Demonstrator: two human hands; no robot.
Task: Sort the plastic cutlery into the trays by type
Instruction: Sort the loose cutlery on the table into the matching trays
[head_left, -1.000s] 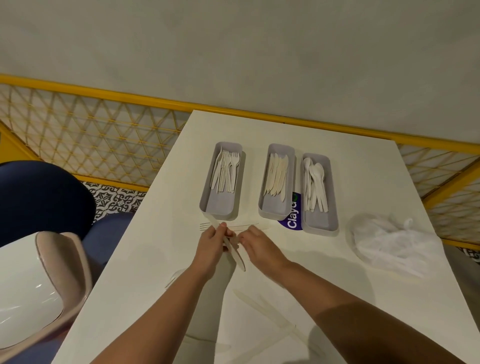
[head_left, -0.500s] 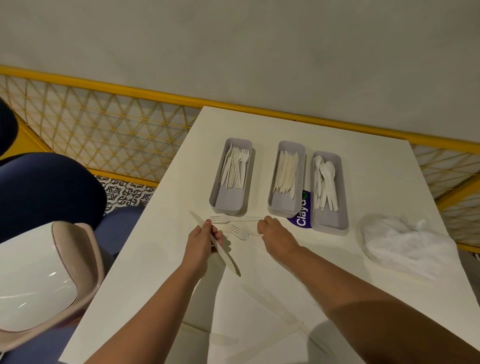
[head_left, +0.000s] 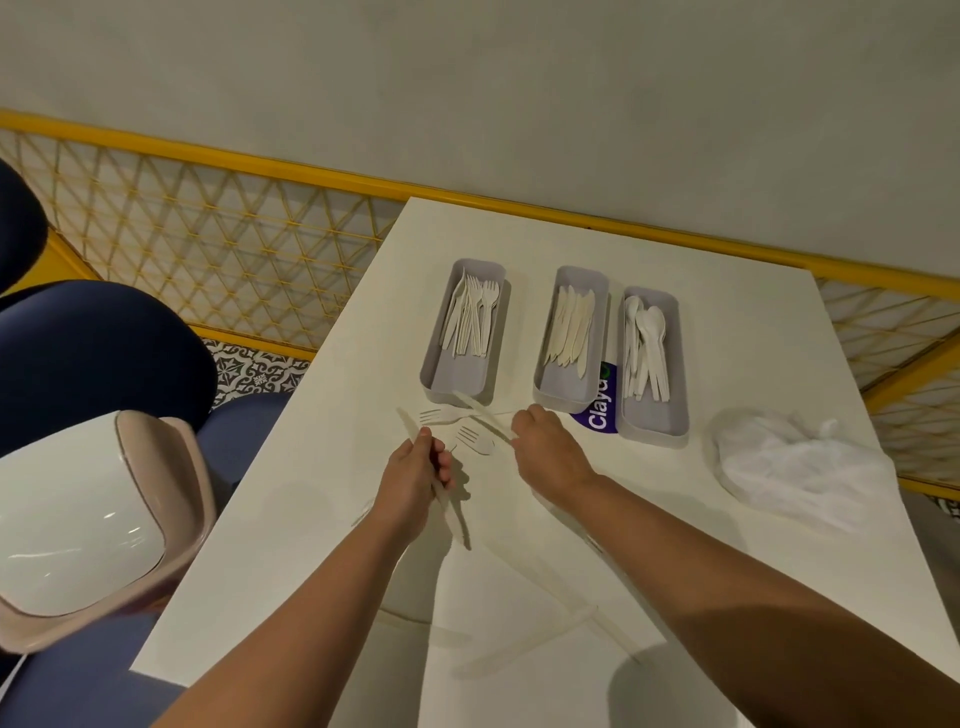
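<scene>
White table (head_left: 727, 332), left hand (head_left: 413, 475) gripping a knife (head_left: 451, 512), right hand (head_left: 545, 449) pinching another knife (head_left: 480, 413).

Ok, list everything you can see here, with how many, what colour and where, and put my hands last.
Table: one, white, centre.
Trays: three, grey, side by side at the far end; forks left, knives middle, spoons right.
Loose forks: two, white, in front of the left tray.
Loose cutlery: several pale pieces at the near edge, count unclear.
Label: one, purple, between the middle and right trays.
Plastic bag: one, clear white, right of the trays.
Chairs: dark blue, left of the table.
Bin: one, white and beige, near left.
Left hand: holds a knife.
Right hand: holds a knife.
</scene>
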